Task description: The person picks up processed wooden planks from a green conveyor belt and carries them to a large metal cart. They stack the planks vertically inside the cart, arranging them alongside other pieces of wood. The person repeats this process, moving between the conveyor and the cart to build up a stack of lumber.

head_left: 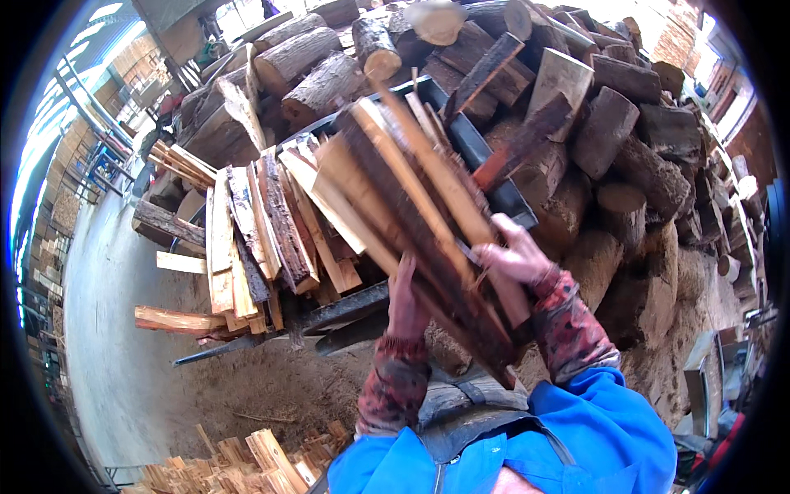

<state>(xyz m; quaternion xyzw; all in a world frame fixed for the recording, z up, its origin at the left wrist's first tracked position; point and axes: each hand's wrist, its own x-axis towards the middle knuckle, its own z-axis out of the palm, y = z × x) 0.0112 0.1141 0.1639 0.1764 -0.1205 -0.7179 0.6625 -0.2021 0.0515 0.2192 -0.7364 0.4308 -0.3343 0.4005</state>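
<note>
A bundle of long split firewood sticks [395,210], some with dark bark and some pale, is gripped between my two hands and tilts across the middle of the view. My left hand [405,300] presses against its left side near the lower end. On the right side, my right hand [517,253] wraps the edge sticks with its fingers. The bundle is smeared by motion and hides part of a dark metal trough [485,160] behind it. Left of the bundle, a row of split firewood [271,222] lies stacked across the trough's frame.
A big heap of round logs [613,132] rises behind and to the right. Split wood [247,461] lies piled at the lower left, near the sawdust-covered ground [271,387]. A pale concrete floor strip [107,288] runs along the left. A metal box-like object [701,379] stands at right.
</note>
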